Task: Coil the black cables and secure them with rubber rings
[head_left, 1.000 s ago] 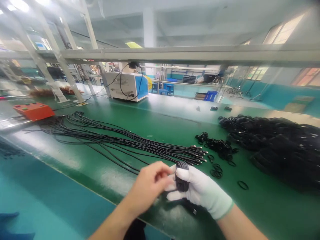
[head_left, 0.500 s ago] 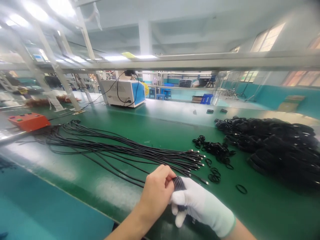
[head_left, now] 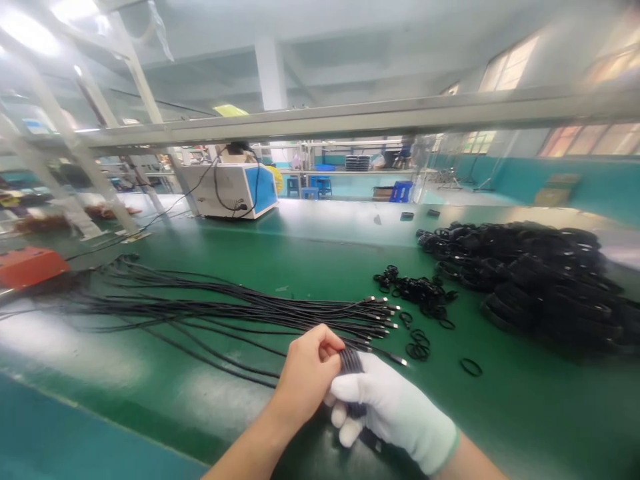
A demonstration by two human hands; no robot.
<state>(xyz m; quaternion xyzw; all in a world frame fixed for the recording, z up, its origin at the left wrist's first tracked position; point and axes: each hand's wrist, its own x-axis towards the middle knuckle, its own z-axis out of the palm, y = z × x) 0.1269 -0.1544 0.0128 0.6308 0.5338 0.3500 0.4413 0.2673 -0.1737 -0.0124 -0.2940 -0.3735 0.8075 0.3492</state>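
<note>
A black cable coil (head_left: pixel 352 362) sits between my hands near the front of the bench. Wearing a white glove, my right hand (head_left: pixel 383 397) is closed around it, thumb across the windings. My bare left hand (head_left: pixel 311 367) is closed with its fingertips pinched at the coil's upper left side. A connector end (head_left: pixel 371 440) hangs below the gloved hand. Behind my hands a bundle of long black cables (head_left: pixel 260 308) lies stretched across the green bench (head_left: pixel 320 260), connector tips pointing right.
Small black bands (head_left: pixel 423 293) lie right of the connectors, with a single loose band (head_left: pixel 471 367) nearer me. A large pile of coiled black cables (head_left: pixel 540 280) covers the right side. A white and blue machine (head_left: pixel 230 190) and an orange box (head_left: pixel 33 267) stand left.
The view has turned slightly right, so the bench things appear further left. Both hands keep their hold on the coil, and the connector end below the glove shows more.
</note>
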